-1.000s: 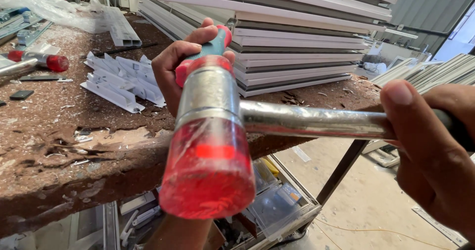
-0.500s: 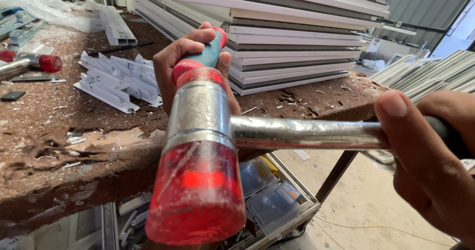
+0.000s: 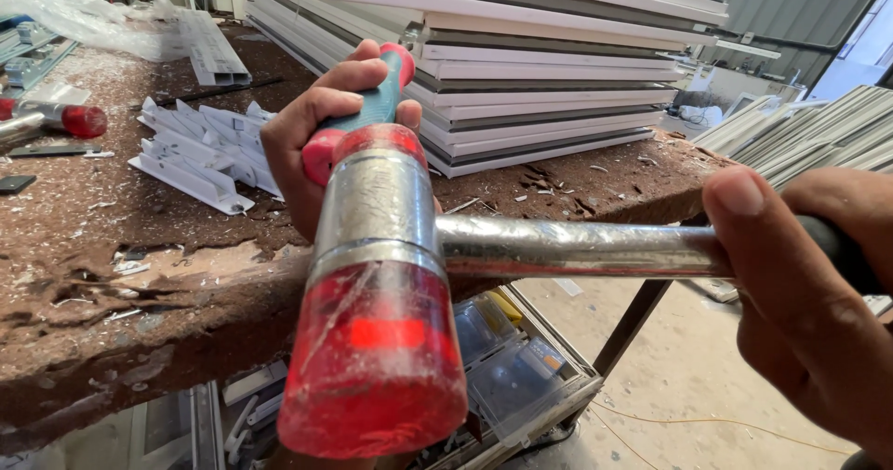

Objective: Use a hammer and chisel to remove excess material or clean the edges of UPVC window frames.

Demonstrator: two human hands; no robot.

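Close to the camera, a mallet (image 3: 381, 293) with a shiny metal head and translucent red plastic faces filled the middle of the view. Its head ran near-vertically in the picture, one red face (image 3: 372, 363) turned down and toward the camera, the other red face up against the tool behind it. The steel handle (image 3: 577, 248) lay almost level, its long axis stretching rightward from the head into the right hand (image 3: 809, 293), whose fingers were wrapped tight around the dark grip with the thumb laid along the top. The left hand (image 3: 307, 144) was closed around a teal-and-red tool handle (image 3: 377, 98), which slanted up and away to the right, its lower end meeting the mallet's upper face. Both hands were held at the near edge of a worn, crumbling brown workbench (image 3: 112, 275) littered with chips. On it lay a heap of white plastic profile pieces (image 3: 200, 149), a second red-faced mallet (image 3: 56, 118) at the far left, and a tall stack of long white and grey profiles (image 3: 549, 70) behind the left hand.
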